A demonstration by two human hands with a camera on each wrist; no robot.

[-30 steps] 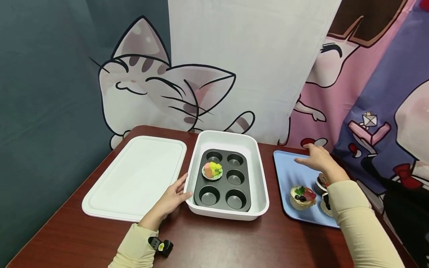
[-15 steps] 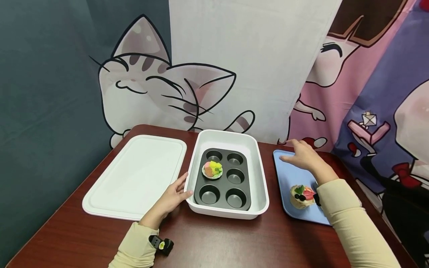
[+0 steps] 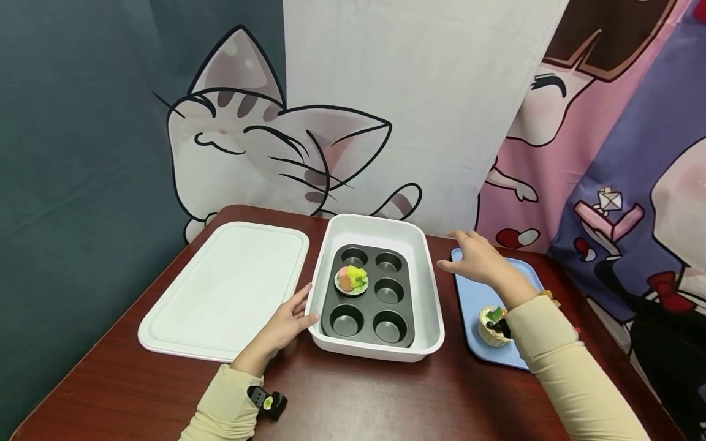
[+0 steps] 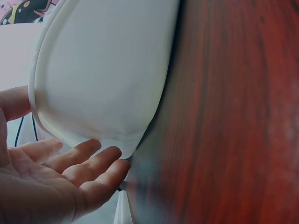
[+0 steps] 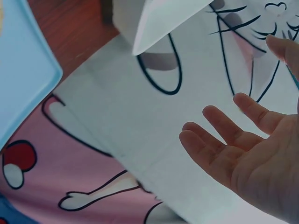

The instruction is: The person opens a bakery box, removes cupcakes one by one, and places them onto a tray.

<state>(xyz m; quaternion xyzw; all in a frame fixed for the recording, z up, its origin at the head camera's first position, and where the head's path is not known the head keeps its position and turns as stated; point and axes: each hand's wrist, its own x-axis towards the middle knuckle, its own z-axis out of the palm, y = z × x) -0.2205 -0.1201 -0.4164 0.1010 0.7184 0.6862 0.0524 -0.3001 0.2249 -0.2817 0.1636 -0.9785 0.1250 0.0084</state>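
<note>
The left hand (image 3: 282, 324) touches the near left corner of the white bin (image 3: 369, 353), its fingers relaxed. The right hand (image 3: 478, 262), fingers spread and holding nothing, hangs beside the bin near the blue tray (image 3: 470, 306), where a cream-topped cupcake (image 3: 493, 327) sits. A fruit-topped tart (image 3: 351, 280) occupies the muffin tin's (image 3: 370, 301) left middle cup.
</note>
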